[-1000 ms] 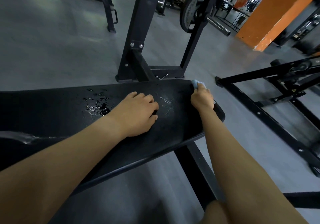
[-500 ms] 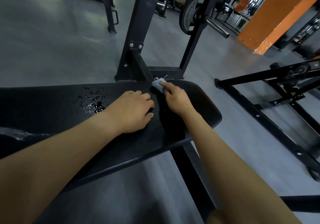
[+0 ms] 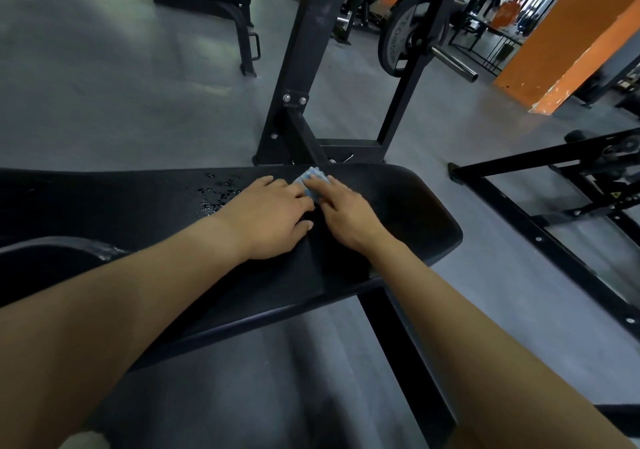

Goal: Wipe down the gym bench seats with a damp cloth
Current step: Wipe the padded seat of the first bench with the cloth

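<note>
On black bench seat (image 3: pixel 398 206): right hand (image 3: pixel 346 220), fingers straight, pressing blue cloth (image 3: pixel 310 180); left hand (image 3: pixel 273 220) flat, fingers together.

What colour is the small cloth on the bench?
Light blue cloth, clearest in head view.

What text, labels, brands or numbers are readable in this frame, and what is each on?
"TECHNO": raised letters on the weight plate rim; later letters unclear.
Yellow sticker on the right frame: too small to read.
Nothing else is legible.
</note>
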Available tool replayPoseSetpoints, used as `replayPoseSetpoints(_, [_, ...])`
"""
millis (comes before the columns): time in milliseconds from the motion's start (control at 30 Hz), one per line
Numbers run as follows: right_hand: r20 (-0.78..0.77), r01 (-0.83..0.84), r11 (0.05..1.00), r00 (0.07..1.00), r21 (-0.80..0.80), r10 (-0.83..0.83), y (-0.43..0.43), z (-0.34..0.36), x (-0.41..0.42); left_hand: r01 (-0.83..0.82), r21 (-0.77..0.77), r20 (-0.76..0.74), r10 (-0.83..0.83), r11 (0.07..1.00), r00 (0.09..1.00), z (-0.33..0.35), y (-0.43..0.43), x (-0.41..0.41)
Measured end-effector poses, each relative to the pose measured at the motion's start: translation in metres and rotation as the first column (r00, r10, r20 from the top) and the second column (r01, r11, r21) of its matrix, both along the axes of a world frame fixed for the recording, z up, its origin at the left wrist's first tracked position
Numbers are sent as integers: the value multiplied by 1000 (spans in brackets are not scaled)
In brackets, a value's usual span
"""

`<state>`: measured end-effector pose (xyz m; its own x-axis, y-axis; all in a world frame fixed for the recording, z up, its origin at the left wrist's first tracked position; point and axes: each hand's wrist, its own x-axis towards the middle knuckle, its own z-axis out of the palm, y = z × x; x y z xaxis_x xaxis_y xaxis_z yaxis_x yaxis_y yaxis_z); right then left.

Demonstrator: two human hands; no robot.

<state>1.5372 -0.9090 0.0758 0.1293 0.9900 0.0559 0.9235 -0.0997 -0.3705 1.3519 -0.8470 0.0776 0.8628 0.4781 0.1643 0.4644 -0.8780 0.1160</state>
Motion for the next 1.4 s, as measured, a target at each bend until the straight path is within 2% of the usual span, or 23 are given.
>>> replayPoseSetpoints(100, [-35,13,1000,999,-20,-14,-11,6,3,3,3,2,-3,1000,1000,2,-2,0])
replayPoseSetpoints(267, [14,270,963,963,25,-270,-23,5,39,14,-22,-41,-15,1000,999,5,-8,-4])
replayPoseSetpoints(367, [63,321,947,945,19,-321,-26,3,45,33,-30,-42,-34,999,999,7,-9,-11])
replayPoseSetpoints(467, [82,257,966,963,15,-258,-30,4,28,50,-36,-67,-52,998,996,6,-7,-16])
replayPoseSetpoints(667, [-12,33,999,999,13,-33,-49,11,-13,60,-40,-92,-63,997,994,7,-7,-17])
replayPoseSetpoints(733, [-8,10,1000,1000,-1,-10,-52,11,-10,58,-38,-97,-61,998,993,8,-8,-16])
replayPoseSetpoints(833, [43,109,994,993,5,-109,-55,11,10,54,-42,-94,-57,998,994,8,-10,-17])
replayPoseSetpoints(967, [145,369,928,917,46,-371,-58,2,34,45,-51,-104,-50,998,993,7,-14,-17])
replayPoseSetpoints(1033, [136,403,913,903,66,-408,-57,-3,33,40,-54,-104,-46,998,994,7,-15,-17])
replayPoseSetpoints(1133, [88,326,943,939,73,-331,-55,-6,14,31,-44,-104,-35,999,994,5,-15,-16])
replayPoseSetpoints(1300, [23,64,998,998,21,-64,-67,-2,-20,8,-3,-128,-8,1000,992,10,-19,-10])
replayPoseSetpoints(1400, [49,20,999,999,-34,-18,-72,2,-15,-14,0,-145,14,1000,989,15,-22,-7])
